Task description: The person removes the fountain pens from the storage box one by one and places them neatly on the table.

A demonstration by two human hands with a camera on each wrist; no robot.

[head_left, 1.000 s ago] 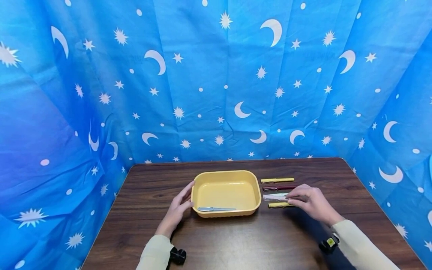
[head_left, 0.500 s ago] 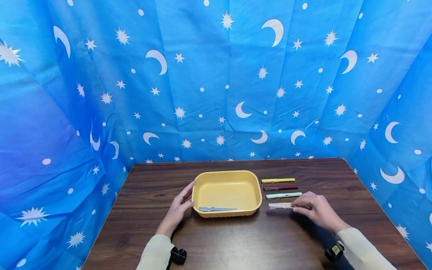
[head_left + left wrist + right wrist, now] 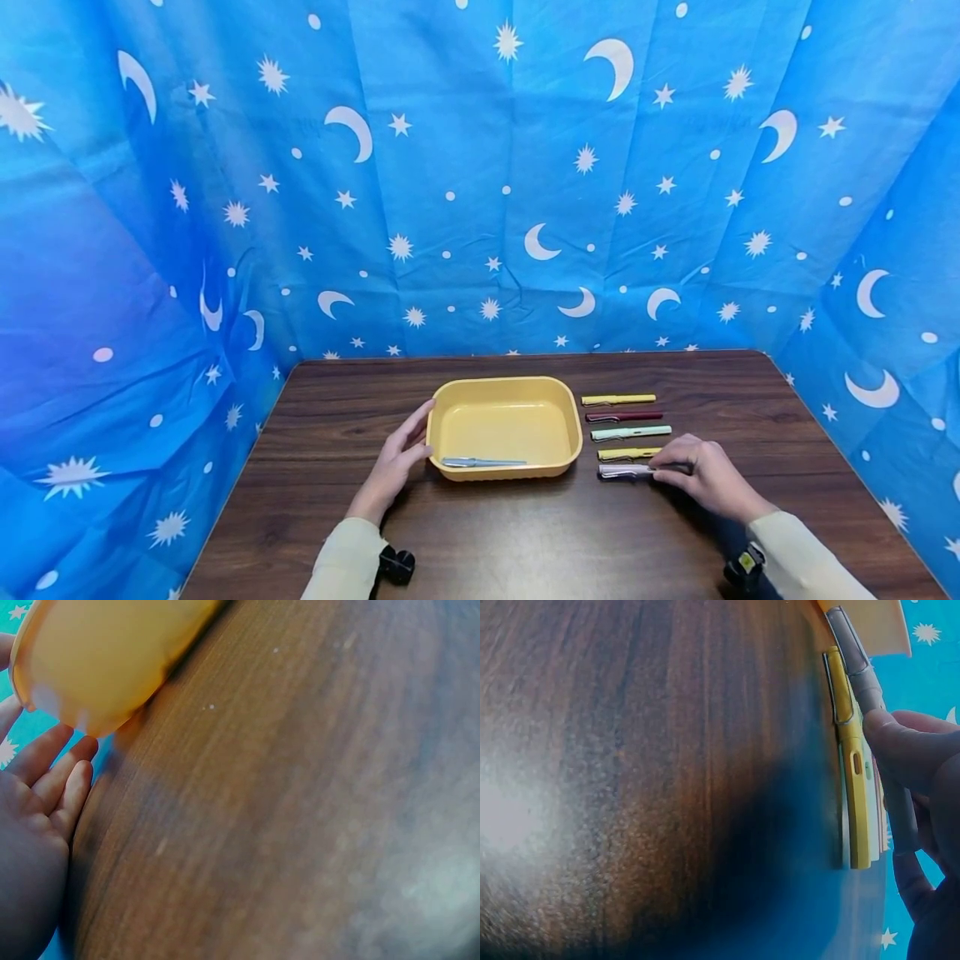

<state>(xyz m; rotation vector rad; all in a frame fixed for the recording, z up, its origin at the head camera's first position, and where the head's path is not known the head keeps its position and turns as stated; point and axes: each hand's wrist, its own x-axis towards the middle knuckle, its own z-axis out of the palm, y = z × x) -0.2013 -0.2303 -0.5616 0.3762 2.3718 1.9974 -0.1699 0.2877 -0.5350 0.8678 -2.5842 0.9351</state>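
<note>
Left hand (image 3: 395,461) lies flat with relaxed fingers against my yellow tray's (image 3: 572,425) left end; a blue pen (image 3: 482,462) sits inside. Right of the tray, my right hand (image 3: 705,477) pinches a grey pen (image 3: 625,471), lying crosswise, its clip end toward the tray.

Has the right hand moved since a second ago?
Yes. The right hand has come toward the person along the table, away from the mint pen, and now grips a grey pen.
</note>
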